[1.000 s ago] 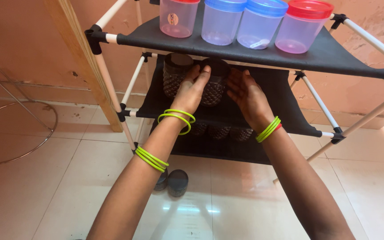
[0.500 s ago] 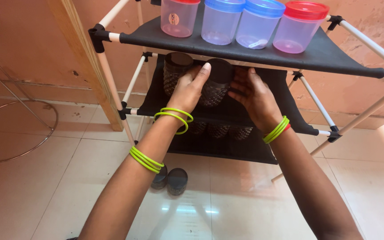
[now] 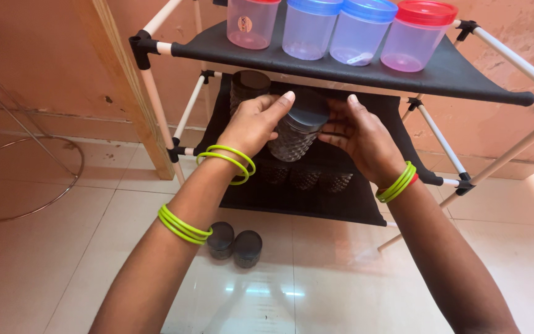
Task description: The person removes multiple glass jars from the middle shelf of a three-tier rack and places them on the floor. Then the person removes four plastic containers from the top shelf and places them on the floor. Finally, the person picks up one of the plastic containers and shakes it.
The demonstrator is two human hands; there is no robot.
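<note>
Both hands grip one dark studded jar (image 3: pixel 296 128) with a black lid, held tilted just in front of the middle shelf (image 3: pixel 378 124) of a black fabric rack. Left hand (image 3: pixel 251 122) wraps its fingers over the jar's left side and lid; right hand (image 3: pixel 361 137) presses fingers against the lid's right edge. A second matching jar (image 3: pixel 247 86) stands on that shelf, left of the held one; what either holds cannot be told. Four clear plastic containers (image 3: pixel 341 31) sit in a row on the top shelf (image 3: pixel 452 74), two red-lidded, two blue-lidded, apparently empty. Three more studded jars (image 3: pixel 305 179) stand on the shelf below. Two black-lidded jars (image 3: pixel 235 240) rest on the tiled floor (image 3: pixel 44 260) before the rack.
</note>
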